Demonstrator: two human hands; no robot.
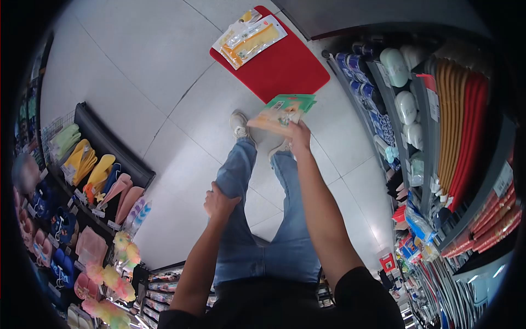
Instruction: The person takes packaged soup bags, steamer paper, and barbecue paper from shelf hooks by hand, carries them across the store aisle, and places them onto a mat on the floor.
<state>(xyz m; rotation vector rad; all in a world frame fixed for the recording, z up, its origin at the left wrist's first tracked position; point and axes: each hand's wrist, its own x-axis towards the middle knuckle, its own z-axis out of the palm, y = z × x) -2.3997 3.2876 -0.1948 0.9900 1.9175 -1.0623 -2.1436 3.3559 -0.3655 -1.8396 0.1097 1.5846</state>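
My right hand grips a flat green and peach package by its lower right part, above the floor just below a red mat. On the upper left of that mat lie yellow and white packages, partly overlapping. My left hand rests on my knee, its fingers bent round the side of the jeans. Nothing else shows in that hand.
Shelves with slippers and fluffy pastel items stand at the left. At the right, a shelf holds rolled goods, white items and hanging brown and red items. Grey floor tiles lie between them.
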